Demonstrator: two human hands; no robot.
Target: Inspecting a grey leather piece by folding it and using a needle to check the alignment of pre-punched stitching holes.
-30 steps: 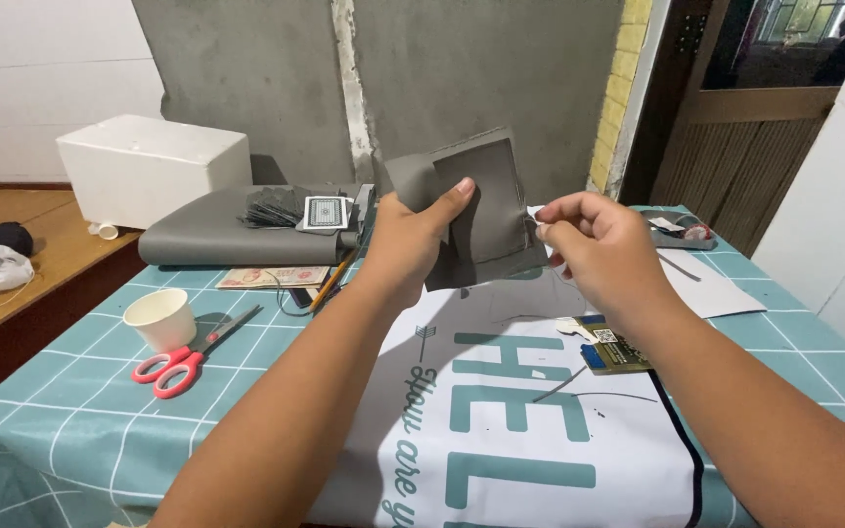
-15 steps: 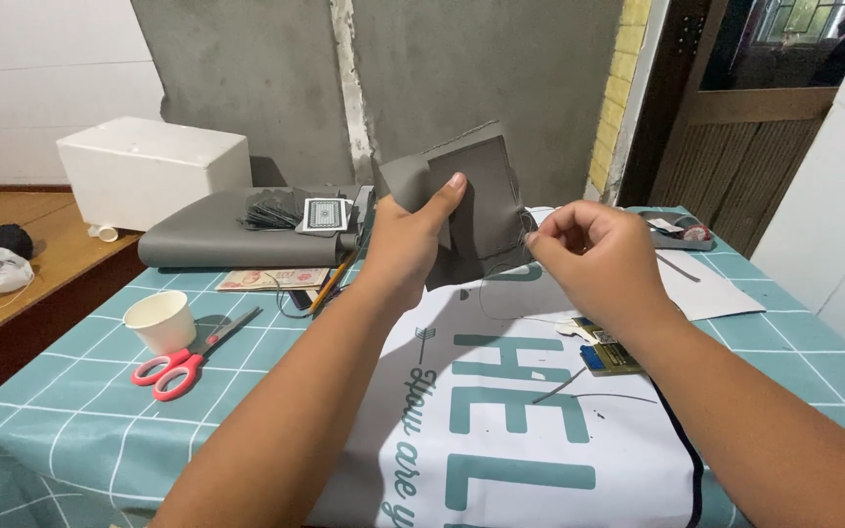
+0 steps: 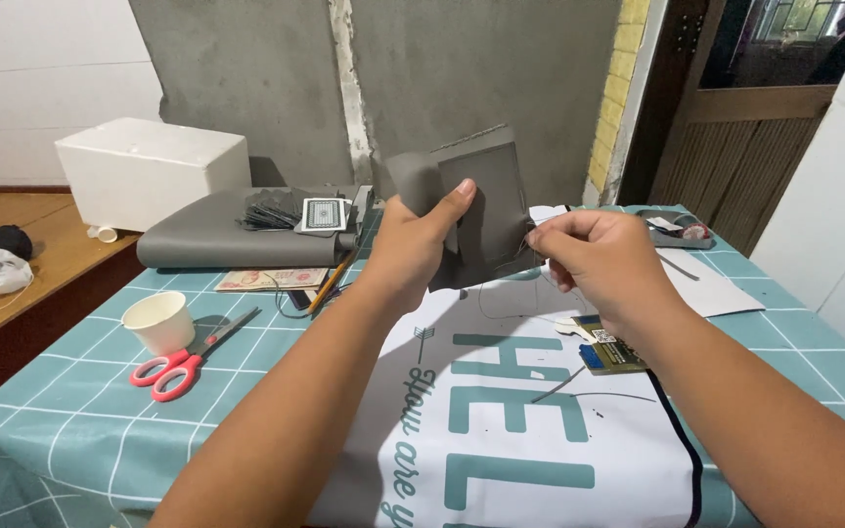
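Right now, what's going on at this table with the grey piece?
A person holds a folded piece of grey material up over the table. The left hand grips its side, thumb across the front. The right hand pinches at its right edge, where a thin thread hangs. Red scissors, a paper cup and a grey roll lie to the left.

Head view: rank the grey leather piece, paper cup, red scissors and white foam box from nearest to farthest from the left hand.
1. Grey leather piece: held in the left hand.
2. Paper cup and red scissors: lower left on the table, too close to call.
3. White foam box: far left, at the back.
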